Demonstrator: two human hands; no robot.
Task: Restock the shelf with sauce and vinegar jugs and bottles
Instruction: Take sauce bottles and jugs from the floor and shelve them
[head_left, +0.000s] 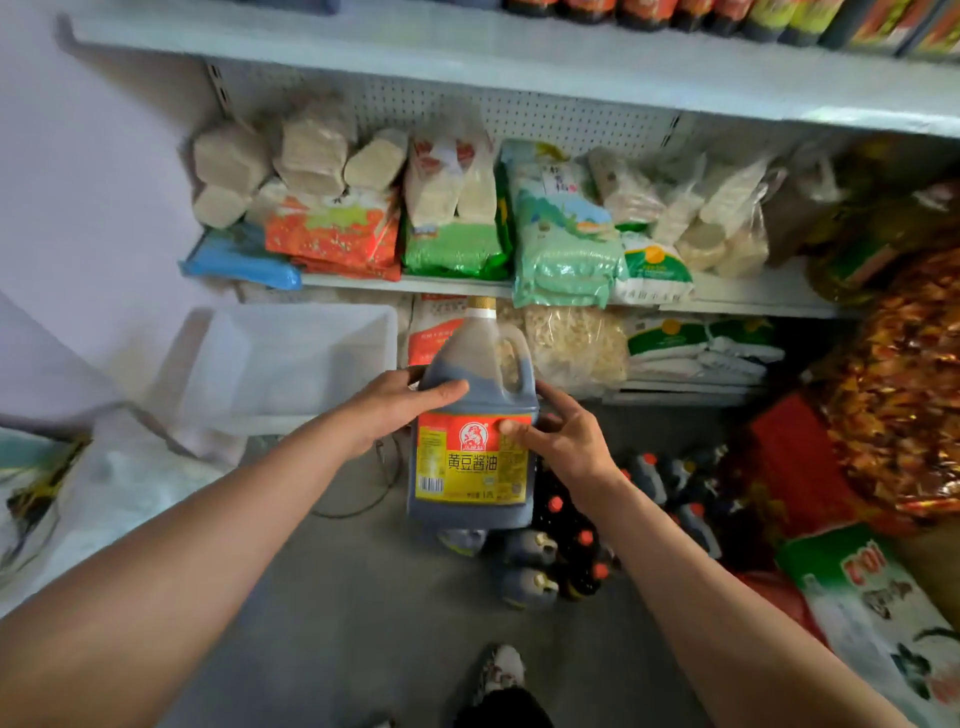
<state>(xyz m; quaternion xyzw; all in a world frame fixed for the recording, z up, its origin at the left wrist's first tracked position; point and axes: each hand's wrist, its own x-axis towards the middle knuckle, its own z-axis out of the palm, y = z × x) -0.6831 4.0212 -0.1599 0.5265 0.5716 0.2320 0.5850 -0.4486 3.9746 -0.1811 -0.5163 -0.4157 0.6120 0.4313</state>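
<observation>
I hold a large dark soy sauce jug (474, 467) upright in mid air, in front of the shelves. It has a gold cap, a moulded handle and a red and yellow label. My left hand (395, 410) grips its left shoulder with the thumb across the front. My right hand (561, 436) clasps its right side, thumb on the label. On the floor below and to the right lie several more dark jugs and bottles (566, 551) with red and gold caps. More dark bottles (727, 15) line the top shelf (467, 47).
The middle shelf (727, 296) holds bags of rice, noodles and grains. A white plastic bin (280, 364) stands at the lower left. Red and patterned sacks (893, 395) crowd the right side. My shoe (501, 670) stands on the grey floor.
</observation>
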